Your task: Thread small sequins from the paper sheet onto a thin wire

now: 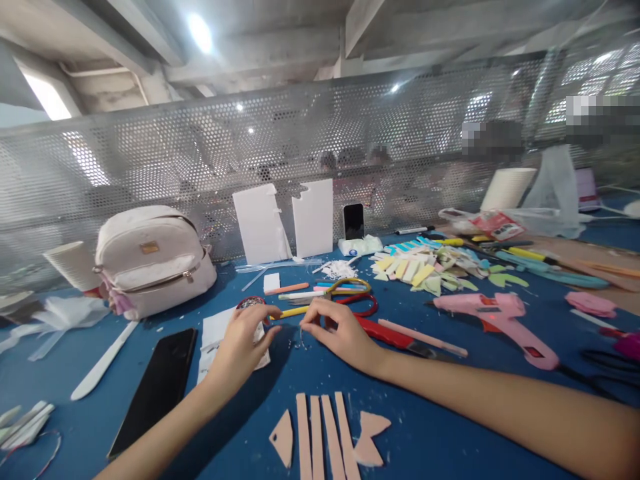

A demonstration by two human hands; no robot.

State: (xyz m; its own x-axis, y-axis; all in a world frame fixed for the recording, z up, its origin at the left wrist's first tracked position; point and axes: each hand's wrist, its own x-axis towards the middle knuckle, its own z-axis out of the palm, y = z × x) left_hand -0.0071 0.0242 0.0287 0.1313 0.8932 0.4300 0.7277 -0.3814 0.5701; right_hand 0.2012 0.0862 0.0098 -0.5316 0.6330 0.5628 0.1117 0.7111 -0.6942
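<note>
My left hand (244, 337) is over a white paper and a small round container (251, 303) of tiny pieces. Its thumb and forefinger stand apart with nothing visible between them. My right hand (343, 333) is closed in a pinch; a thin, shiny bit shows at its fingertips, too small to name. Tiny metallic bits (295, 345) lie on the blue table just below. Nearer to me are several pink foam strips (320, 437), a pointed pink piece with a hole (283, 439) and a pink tail-shaped piece (371, 438). A red utility knife (387, 333) lies beside my right hand.
Scissors (356, 288) and pens lie beyond my hands. A pink glue gun (493, 313) is at right, past a heap of cut foam scraps (420, 267). At left are a black phone (157, 380), a white plastic knife (103, 363) and a pale backpack (150, 257).
</note>
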